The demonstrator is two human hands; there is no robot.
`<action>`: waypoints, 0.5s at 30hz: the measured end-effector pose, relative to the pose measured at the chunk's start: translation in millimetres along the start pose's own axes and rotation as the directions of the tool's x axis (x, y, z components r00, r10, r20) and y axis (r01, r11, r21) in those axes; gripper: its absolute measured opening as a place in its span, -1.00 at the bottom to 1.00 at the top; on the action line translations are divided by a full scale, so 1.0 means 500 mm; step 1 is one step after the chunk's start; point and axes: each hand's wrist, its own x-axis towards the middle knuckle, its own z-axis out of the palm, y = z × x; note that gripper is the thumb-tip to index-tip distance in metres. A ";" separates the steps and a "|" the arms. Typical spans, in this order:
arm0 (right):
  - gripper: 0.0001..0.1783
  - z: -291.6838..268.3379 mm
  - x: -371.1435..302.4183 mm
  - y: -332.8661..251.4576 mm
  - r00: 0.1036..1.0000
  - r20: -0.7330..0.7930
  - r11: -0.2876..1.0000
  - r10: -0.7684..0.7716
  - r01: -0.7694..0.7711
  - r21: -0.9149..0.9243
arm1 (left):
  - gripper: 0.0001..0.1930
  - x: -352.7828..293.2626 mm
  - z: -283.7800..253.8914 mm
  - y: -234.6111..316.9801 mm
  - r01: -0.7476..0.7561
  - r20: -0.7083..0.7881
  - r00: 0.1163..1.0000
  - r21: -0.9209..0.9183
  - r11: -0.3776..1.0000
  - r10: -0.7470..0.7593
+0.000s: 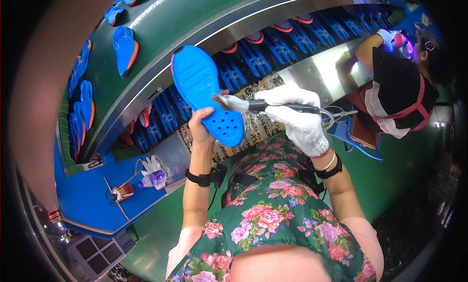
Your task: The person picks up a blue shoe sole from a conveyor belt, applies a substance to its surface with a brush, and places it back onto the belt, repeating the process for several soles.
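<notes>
My bare left hand [201, 126] grips a blue shoe sole [196, 79] near its heel, thumb across the face. The sole is tilted, toe end up and to the left. Small round holes dot the heel, and an orange edge shows at the toe side. My right hand [297, 117], in a white knit glove, is closed round the black handle of a brush [258, 106]. The brush's brownish tip touches or hovers just over the sole's right edge; I cannot tell which. A pale cable or tube [336, 117] loops behind the brush handle.
Ahead, a rack [253, 57] holds several blue pieces in a row. Beyond it, a green conveyor [161, 26] carries more blue and orange soles [126, 50]. To the left, a blue table [87, 204] holds a bottle [153, 178] and red can [123, 191]. A co-worker [399, 87] sits at right.
</notes>
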 end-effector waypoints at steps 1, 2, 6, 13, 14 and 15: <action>-0.78 0.004 0.007 -0.001 0.997 0.023 0.989 -0.079 0.082 -0.120 | -0.28 -0.010 0.053 0.001 0.003 0.099 0.995 -0.017 1.000 -0.001; -0.78 0.005 0.016 -0.005 0.993 0.051 0.981 -0.109 0.115 -0.159 | -0.14 -0.028 0.071 0.002 0.044 0.106 0.993 0.043 0.998 -0.049; -0.81 0.007 0.053 -0.020 0.948 0.148 0.882 -0.282 0.317 -0.350 | 0.10 -0.062 0.095 -0.032 0.080 0.135 0.987 0.028 0.996 -0.083; -0.71 0.012 0.067 -0.024 0.872 0.272 0.684 -0.407 0.489 -0.541 | -0.10 -0.027 0.105 -0.072 0.351 0.593 0.803 -0.554 0.755 0.063; -0.70 0.014 0.068 -0.026 0.854 0.295 0.636 -0.429 0.518 -0.573 | -0.11 -0.025 0.107 -0.078 0.354 0.635 0.765 -0.558 0.751 0.111; -0.69 0.017 0.069 -0.028 0.832 0.321 0.579 -0.452 0.547 -0.604 | -0.11 -0.034 0.114 -0.083 0.354 0.636 0.764 -0.555 0.752 0.109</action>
